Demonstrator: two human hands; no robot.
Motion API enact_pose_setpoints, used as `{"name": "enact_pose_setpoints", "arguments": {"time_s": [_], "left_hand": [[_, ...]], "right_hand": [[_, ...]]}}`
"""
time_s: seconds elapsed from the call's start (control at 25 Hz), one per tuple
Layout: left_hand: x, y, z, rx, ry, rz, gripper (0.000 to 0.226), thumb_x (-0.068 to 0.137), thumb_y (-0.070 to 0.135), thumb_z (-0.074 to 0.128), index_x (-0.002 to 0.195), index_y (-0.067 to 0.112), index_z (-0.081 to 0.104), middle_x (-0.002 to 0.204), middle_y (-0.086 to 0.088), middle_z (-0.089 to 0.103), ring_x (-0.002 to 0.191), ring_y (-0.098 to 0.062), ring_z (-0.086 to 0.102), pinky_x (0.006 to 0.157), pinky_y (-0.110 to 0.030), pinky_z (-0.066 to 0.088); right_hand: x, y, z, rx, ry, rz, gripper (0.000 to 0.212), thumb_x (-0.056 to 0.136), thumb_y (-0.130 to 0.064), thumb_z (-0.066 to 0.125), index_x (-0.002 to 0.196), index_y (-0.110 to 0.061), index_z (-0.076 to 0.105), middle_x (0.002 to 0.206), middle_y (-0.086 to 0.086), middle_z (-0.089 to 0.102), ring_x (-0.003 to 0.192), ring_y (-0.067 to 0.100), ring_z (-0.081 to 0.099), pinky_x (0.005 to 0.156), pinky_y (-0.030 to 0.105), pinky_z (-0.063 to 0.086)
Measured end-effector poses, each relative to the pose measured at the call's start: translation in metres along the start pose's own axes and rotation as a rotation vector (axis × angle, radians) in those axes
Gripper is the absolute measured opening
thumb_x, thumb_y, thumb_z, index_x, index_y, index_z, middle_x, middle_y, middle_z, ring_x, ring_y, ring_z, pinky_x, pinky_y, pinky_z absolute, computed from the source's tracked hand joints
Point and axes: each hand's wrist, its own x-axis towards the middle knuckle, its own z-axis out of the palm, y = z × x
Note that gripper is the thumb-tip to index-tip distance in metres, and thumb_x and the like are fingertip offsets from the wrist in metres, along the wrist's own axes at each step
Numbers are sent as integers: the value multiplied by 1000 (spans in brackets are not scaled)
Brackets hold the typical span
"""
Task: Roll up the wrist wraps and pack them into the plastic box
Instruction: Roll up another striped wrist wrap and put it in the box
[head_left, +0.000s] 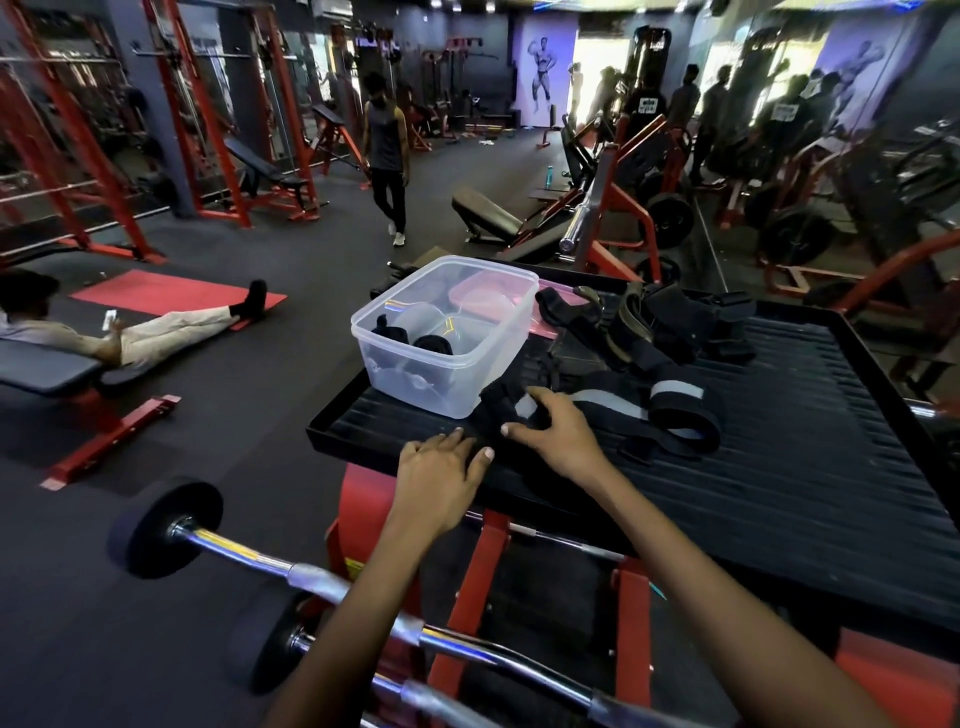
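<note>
the right hand (553, 431) has its fingers curled down over the near end of a black wrist wrap (613, 402) with a grey stripe, pinching the fabric where a roll would start, though whether a first turn is made i cannot tell. just to its left, the left hand (441, 467) lies flat and open on the ribbed black platform (779, 467), fingers spread, pressing on dark cloth at the edge and gripping nothing. away from the right hand the wrap runs out to the right, flat and woven, ending in a loose looped fold. just beyond the hands, touching the wrap's dark end, stands the plastic box (447, 332), clear, rounded at the corners, lid off; inside are two small black rolls (410, 338), so part of the job looks done. a pinkish lid (483, 293) shows through its far wall. farther off and to the right lies a tangled heap of more straps (654, 322), black with olive webbing, soft and limp, none rolled. judging by that heap, most of the packing is still ahead. the platform is hard, grooved rubber with a raised rim, on a red steel frame (467, 571).
</note>
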Motion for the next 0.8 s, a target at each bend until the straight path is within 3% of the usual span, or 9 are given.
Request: {"name": "enact_pose_setpoints", "arguments": {"time_s": [0.12, 0.24, 0.36, 0.48, 0.56, 0.8], "left_hand": [[2, -1, 3, 14, -3, 6, 51, 96, 53, 21, 129, 29, 52, 146, 2, 43, 135, -14, 38, 104, -34, 26], [1, 1, 0, 9, 35, 14, 74, 84, 61, 3, 126, 28, 55, 144, 2, 46, 134, -12, 40, 102, -34, 26], [0, 2, -2, -18, 54, 20, 82, 78, 61, -3, 125, 27, 56, 144, 2, 46, 133, -12, 41, 102, -34, 26], [1, 1, -1, -6, 20, 12, 60, 92, 54, 15, 128, 26, 54, 145, 0, 45, 134, -14, 40, 103, -36, 26], [2, 0, -1, -13, 17, 4, 48, 98, 49, 25, 130, 26, 53, 146, -1, 44, 135, -15, 39, 104, -36, 26], [3, 2, 1, 14, 32, -10, 52, 98, 49, 25, 134, 19, 47, 146, -4, 43, 136, -16, 38, 105, -37, 26]], "right_hand": [[2, -7, -14, -133, 54, -49, 63, 70, -20, 80, 125, -11, 51, 117, 8, 54, 109, 20, 51, 84, 18, 34], [5, -14, -24, -180, 77, -82, 59, 66, -23, 82, 115, -14, 50, 109, 1, 54, 103, 16, 49, 79, 22, 34], [15, -23, -19, -357, -75, -151, 56, 71, -22, 78, 119, -13, 50, 117, 6, 46, 112, 22, 47, 90, 26, 39], [24, -28, -9, -212, -130, -100, 74, 67, -19, 82, 130, -12, 43, 117, 3, 47, 108, 15, 49, 88, 22, 38], [25, -23, -2, -99, -102, -64, 70, 64, -20, 84, 124, -12, 49, 113, 3, 59, 102, 15, 56, 85, 22, 41], [17, 3, 8, 8, -83, -3, 62, 62, -24, 86, 116, -16, 55, 112, 2, 65, 104, 14, 61, 90, 27, 48]]}}
